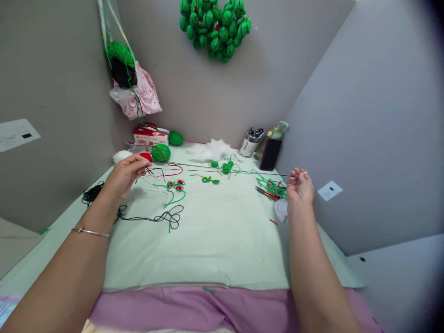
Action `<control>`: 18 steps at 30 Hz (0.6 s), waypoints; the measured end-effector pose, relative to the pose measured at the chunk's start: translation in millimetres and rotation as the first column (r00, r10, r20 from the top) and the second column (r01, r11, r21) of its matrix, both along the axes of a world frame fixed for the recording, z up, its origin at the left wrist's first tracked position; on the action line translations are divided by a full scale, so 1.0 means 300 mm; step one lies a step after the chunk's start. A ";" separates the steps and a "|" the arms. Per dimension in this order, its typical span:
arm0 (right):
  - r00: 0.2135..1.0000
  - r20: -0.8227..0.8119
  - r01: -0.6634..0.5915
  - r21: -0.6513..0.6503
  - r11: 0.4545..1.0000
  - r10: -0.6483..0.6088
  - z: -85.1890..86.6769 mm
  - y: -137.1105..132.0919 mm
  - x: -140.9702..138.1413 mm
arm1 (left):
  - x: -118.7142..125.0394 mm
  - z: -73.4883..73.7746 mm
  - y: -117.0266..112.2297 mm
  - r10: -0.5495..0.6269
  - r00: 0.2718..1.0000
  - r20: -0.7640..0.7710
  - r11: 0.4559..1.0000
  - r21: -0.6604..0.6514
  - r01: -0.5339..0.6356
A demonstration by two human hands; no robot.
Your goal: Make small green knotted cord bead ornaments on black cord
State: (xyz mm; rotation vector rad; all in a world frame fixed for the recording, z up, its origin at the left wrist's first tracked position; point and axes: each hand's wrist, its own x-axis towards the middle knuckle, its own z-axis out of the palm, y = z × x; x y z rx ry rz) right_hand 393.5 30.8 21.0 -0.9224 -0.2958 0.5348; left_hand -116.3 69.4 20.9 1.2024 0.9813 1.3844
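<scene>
A strand of black yarn is stretched taut across the table between my two hands. My left hand pinches it at the left, close to a red yarn ball. At the right, my right hand is closed on the other end, and a small pale tip shows at its fingers; I cannot make out what that is. Below the strand lie small green-and-red crochet pieces and a green piece with a crochet hook. Loose black yarn curls on the cloth in front of my left hand.
Scissors and green yarn scraps lie beside my right hand. A phone, a pen cup, white stuffing and green yarn balls stand towards the back. Grey partitions enclose the table.
</scene>
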 end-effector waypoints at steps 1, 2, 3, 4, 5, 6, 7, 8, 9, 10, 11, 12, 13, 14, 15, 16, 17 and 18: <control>1.000 -0.004 0.007 0.001 1.000 -0.007 0.000 0.000 0.003 | -0.002 -0.001 0.001 0.004 0.999 -0.037 1.000 0.014 -0.003; 1.000 -0.007 0.014 0.002 1.000 -0.014 -0.001 -0.001 0.006 | -0.004 -0.002 0.000 0.004 0.996 -0.090 0.999 0.033 -0.001; 1.000 -0.010 0.022 0.003 1.000 -0.022 0.000 -0.002 0.010 | -0.007 -0.001 -0.002 0.002 0.987 -0.160 0.998 0.055 0.007; 0.999 -0.013 0.029 0.004 1.000 -0.029 0.001 -0.004 0.013 | -0.009 0.002 -0.007 -0.005 0.970 -0.241 0.997 0.073 0.023; 0.999 -0.016 0.036 0.004 0.999 -0.036 0.002 -0.006 0.017 | -0.012 0.006 -0.013 -0.019 0.946 -0.324 0.996 0.079 0.047; 0.999 -0.018 0.041 0.003 0.999 -0.041 0.004 -0.009 0.021 | -0.016 0.011 -0.021 -0.042 0.916 -0.399 0.994 0.073 0.077; 0.999 -0.020 0.046 0.000 0.999 -0.046 0.005 -0.011 0.024 | -0.022 0.017 -0.029 -0.074 0.887 -0.457 0.992 0.055 0.111; 0.998 -0.021 0.051 -0.003 0.999 -0.051 0.007 -0.014 0.026 | -0.029 0.022 -0.036 -0.114 0.861 -0.496 0.989 0.029 0.148; 0.998 -0.020 0.056 -0.007 0.998 -0.056 0.009 -0.016 0.027 | -0.038 0.027 -0.041 -0.153 0.839 -0.522 0.983 0.005 0.182; 0.998 -0.019 0.059 -0.011 0.998 -0.060 0.010 -0.017 0.027 | -0.048 0.030 -0.045 -0.189 0.819 -0.542 0.977 -0.016 0.214; 0.998 -0.016 0.063 -0.015 0.998 -0.063 0.012 -0.019 0.027 | -0.060 0.032 -0.047 -0.223 0.796 -0.563 0.969 -0.036 0.246; 0.998 -0.012 0.067 -0.018 0.998 -0.067 0.014 -0.020 0.025 | -0.072 0.034 -0.047 -0.257 0.770 -0.584 0.959 -0.056 0.278; 0.997 -0.006 0.071 -0.020 0.997 -0.071 0.015 -0.021 0.023 | -0.085 0.035 -0.046 -0.287 0.742 -0.606 0.949 -0.076 0.306; 0.997 0.000 0.075 -0.022 0.997 -0.075 0.017 -0.022 0.021 | -0.097 0.036 -0.045 -0.319 0.708 -0.630 0.937 -0.099 0.334; 0.997 0.006 0.081 -0.025 0.996 -0.081 0.019 -0.023 0.018 | -0.108 0.039 -0.045 -0.350 0.672 -0.652 0.924 -0.125 0.361; 0.996 0.012 0.087 -0.028 0.996 -0.087 0.021 -0.025 0.016 | -0.117 0.043 -0.045 -0.375 0.639 -0.672 0.913 -0.148 0.380; 0.996 0.016 0.093 -0.031 0.995 -0.093 0.023 -0.026 0.014 | -0.125 0.048 -0.047 -0.391 0.613 -0.687 0.905 -0.167 0.391; 0.995 0.020 0.099 -0.034 0.995 -0.098 0.025 -0.028 0.012 | -0.131 0.054 -0.050 -0.401 0.595 -0.697 0.901 -0.181 0.394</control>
